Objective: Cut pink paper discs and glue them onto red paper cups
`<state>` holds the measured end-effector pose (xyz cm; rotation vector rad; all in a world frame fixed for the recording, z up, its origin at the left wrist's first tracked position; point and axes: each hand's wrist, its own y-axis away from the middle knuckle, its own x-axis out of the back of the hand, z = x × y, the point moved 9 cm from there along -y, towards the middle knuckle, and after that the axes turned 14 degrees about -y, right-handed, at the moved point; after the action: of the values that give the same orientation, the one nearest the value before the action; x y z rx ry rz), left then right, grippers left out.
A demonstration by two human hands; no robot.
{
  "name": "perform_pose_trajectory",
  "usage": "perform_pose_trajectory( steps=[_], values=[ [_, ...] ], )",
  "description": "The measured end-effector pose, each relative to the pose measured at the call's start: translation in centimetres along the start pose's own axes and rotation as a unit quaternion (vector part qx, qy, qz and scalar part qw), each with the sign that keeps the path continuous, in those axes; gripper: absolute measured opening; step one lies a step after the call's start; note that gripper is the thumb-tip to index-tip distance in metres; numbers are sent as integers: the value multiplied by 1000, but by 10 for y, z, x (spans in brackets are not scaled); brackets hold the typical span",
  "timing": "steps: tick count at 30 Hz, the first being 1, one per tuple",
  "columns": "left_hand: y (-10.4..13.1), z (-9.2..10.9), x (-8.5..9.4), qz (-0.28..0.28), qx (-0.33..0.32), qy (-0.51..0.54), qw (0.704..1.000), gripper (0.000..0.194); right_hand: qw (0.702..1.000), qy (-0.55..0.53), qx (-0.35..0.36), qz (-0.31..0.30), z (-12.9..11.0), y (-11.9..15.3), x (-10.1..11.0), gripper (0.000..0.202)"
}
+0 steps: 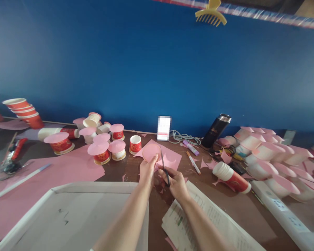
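At far left, a leaning stack of red cups [32, 119], then a white marker [22, 181] on a large pink sheet [78, 164]. Next, cups topped with pink discs [117, 145] and an upright red cup [135, 146]. Just beside it, pinched in the left hand [147, 171], thumb on top, a round-marked pink paper [150, 152] above the table [118, 171]. At its right edge, scissors [167, 177], gripped in the curled right hand [177, 184]. Beneath the right forearm, printed sheets [211, 205]; farther right, a tilted black bottle [216, 131], then a white power strip [279, 205].
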<state>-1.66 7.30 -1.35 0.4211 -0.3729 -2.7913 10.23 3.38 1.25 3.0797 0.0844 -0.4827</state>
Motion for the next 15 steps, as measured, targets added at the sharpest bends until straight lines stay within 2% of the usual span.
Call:
perform_pose_trajectory(
  steps=[8,15],
  values=[
    [4,3,-4,-20,-8,-43,999,36,1000,-18,-8,17,0,0,1,46],
    [8,5,-6,-33,-9,-38,999,36,1000,-18,-1,19,0,-1,4,43]
  ],
)
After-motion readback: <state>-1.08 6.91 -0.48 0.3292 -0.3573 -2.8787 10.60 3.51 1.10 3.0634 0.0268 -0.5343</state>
